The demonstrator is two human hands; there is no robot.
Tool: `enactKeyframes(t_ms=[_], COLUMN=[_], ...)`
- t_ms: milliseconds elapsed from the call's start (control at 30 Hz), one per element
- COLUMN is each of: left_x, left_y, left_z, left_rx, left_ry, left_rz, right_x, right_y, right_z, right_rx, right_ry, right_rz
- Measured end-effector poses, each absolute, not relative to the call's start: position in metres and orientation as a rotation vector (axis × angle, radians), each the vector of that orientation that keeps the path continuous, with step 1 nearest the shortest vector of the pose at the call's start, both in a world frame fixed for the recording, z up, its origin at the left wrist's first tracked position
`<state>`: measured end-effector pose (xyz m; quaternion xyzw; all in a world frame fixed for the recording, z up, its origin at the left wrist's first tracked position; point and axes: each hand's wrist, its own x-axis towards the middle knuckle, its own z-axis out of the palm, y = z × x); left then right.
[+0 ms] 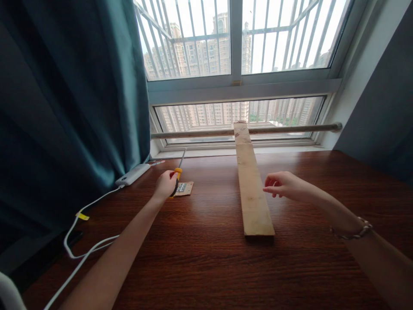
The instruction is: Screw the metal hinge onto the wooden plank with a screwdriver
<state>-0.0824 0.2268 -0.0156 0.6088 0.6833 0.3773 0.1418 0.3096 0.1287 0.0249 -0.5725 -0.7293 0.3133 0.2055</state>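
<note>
- The screwdriver [178, 171], with a yellow-and-black handle, is in the left hand [166, 184], whose fingers are wrapped around the handle; its metal shaft points away toward the window and tilts slightly to the right.
- Just beside that hand, a small piece of cardboard [188, 189] lies on the wood-grained tabletop [200, 258], with a small metal plate [182, 187] on it, partly hidden by the hand.
- To the right, a long, pale wooden board [253, 189] runs lengthwise away from the viewer, its far end overlapping the horizontal pole [290, 128] before the window.
- The right hand [279, 184] is at the board's right edge, fingers loosely curled and grasping nothing visible; whether the fingertips touch the wood, I cannot tell.
- A braided bracelet [355, 233] circles the right wrist.
- Left of the screwdriver, a white power strip [133, 174] lies by the blue curtain [125, 94], its white cord [69, 234] looping nearer, past a yellow tag [83, 216].
- Beyond the framed window [236, 43] stand metal bars and tall apartment buildings [200, 54].
</note>
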Motion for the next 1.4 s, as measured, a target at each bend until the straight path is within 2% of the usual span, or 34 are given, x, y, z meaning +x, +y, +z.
enactKeyframes(t_ms=[67,200,333,633,733,900,967,1133,1400], left_x=[-0.053,0.008,0.044,0.052,0.052,0.054,0.055,0.055,0.053], left_y=[0.204,0.144,0.101,0.085,0.090,0.093,0.093,0.095,0.102], left_z=[0.000,0.013,0.001,-0.015,-0.020,-0.032,-0.035,-0.043,-0.059], left_rx=[1.450,1.046,0.895,1.252,1.437,1.626,1.678,1.762,1.885], left_ry=[1.483,0.893,0.731,0.764,0.851,0.910,0.918,0.910,0.882], left_rz=[1.216,1.051,0.952,1.005,0.964,0.893,0.874,0.807,0.786], right_x=[0.290,0.249,0.219,0.208,0.235,0.336,0.378,0.438,0.456], right_y=[0.121,0.102,0.080,0.057,0.062,0.074,0.078,0.089,0.098], right_z=[0.021,0.006,-0.009,0.002,0.009,-0.005,-0.022,-0.070,-0.101], right_rx=[-1.484,-1.184,-1.019,-1.114,-1.159,-1.649,-1.894,-2.255,-2.268], right_ry=[-1.991,-1.758,-1.497,-1.532,-1.501,-1.503,-1.426,-1.406,-1.399], right_rz=[0.988,1.317,1.570,1.408,1.230,0.401,0.212,0.078,-0.030])
